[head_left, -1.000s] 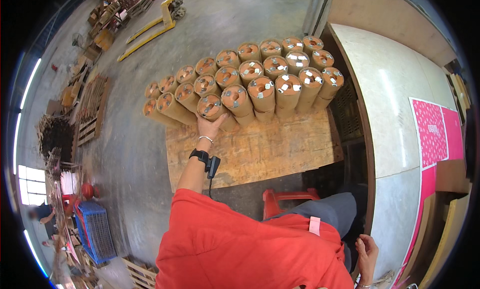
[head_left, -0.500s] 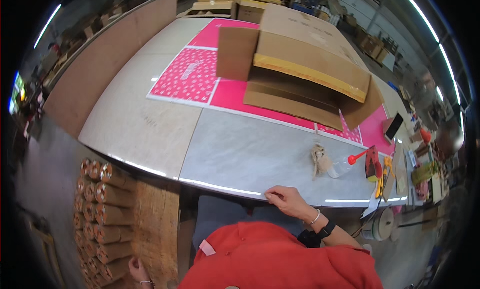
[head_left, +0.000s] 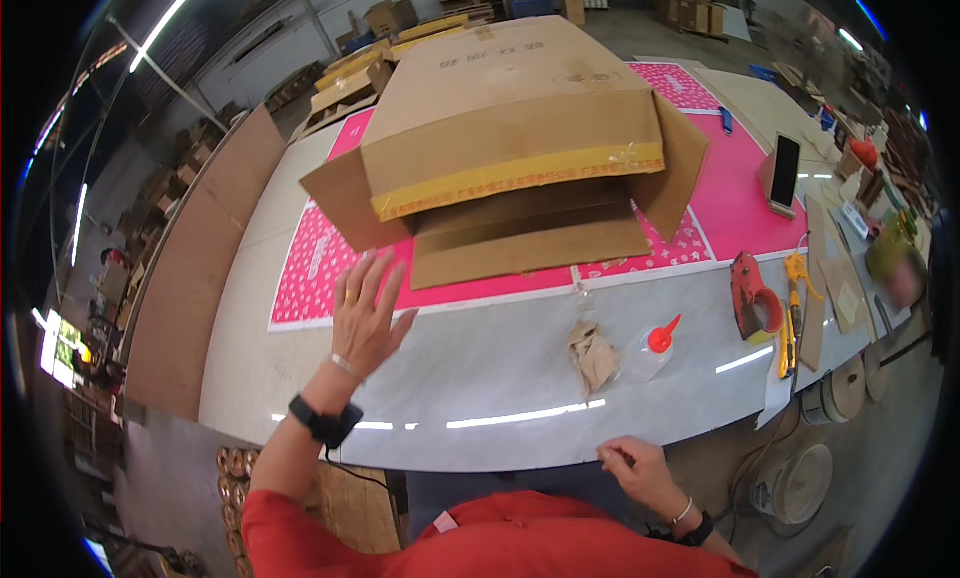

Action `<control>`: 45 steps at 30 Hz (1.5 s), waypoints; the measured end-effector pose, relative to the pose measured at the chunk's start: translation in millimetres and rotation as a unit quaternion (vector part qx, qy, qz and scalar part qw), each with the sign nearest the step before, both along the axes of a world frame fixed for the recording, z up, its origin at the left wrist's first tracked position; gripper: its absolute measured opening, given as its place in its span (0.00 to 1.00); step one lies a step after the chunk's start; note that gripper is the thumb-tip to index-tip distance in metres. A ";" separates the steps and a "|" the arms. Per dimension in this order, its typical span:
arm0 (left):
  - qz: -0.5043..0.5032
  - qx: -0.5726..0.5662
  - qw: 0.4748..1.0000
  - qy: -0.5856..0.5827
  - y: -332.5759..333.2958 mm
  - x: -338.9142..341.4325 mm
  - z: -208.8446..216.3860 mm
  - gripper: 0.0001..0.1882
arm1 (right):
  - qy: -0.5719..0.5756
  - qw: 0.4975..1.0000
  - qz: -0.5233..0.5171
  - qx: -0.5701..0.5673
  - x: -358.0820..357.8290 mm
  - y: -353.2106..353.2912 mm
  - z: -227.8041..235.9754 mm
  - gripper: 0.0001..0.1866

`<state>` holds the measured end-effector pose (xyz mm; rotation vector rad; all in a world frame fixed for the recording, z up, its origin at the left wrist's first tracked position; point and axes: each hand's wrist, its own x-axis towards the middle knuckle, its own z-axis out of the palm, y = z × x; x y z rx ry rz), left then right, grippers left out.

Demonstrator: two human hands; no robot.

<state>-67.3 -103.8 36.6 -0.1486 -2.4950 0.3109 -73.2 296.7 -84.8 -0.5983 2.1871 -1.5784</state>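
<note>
The person's left hand (head_left: pixel 368 313) is lifted over the table (head_left: pixel 500 378), a little left of the middle of the picture. Its grip is apart, with the fingers spread wide, and it holds nothing. It reaches toward the big cardboard box (head_left: pixel 520 138), which lies on its side in the upper middle, on pink printed sheets (head_left: pixel 320 268). The box's open end faces the person and its flaps stick out. The hand is close to the left flap but does not look to be touching it.

The right hand (head_left: pixel 638 470) is at the near edge of the table, low in the picture. Its fingers are curled, and one cannot tell whether it pinches anything.

The box is large, and one hand may not be enough. If the hand pulls only the loose flap, the flap could bend or tear. If the box slides forward, it could drag the pink sheets. It could also bump the small bottle with the red cap (head_left: pixel 648 350) or the crumpled brown paper (head_left: pixel 592 356), which sit in front of it, and the bottle could tip over.
</note>
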 end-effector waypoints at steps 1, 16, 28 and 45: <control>0.005 -0.026 1.000 0.002 -3.5 -27.6 6.8 0.40 | 0.001 1.000 -0.006 -0.004 0.0 2.4 3.5 0.08; -0.041 -0.037 0.988 0.146 -102.6 -126.9 59.7 0.16 | 0.144 0.973 0.180 -0.005 -101.5 -197.9 106.4 0.08; -0.157 0.244 0.932 0.217 -138.0 -157.0 99.6 0.22 | 0.429 0.753 -0.028 0.498 -373.9 -301.4 74.8 0.25; -0.169 0.505 0.841 0.093 -183.3 -192.6 61.5 0.19 | 0.283 0.808 -0.016 0.516 -508.9 -256.2 52.0 0.54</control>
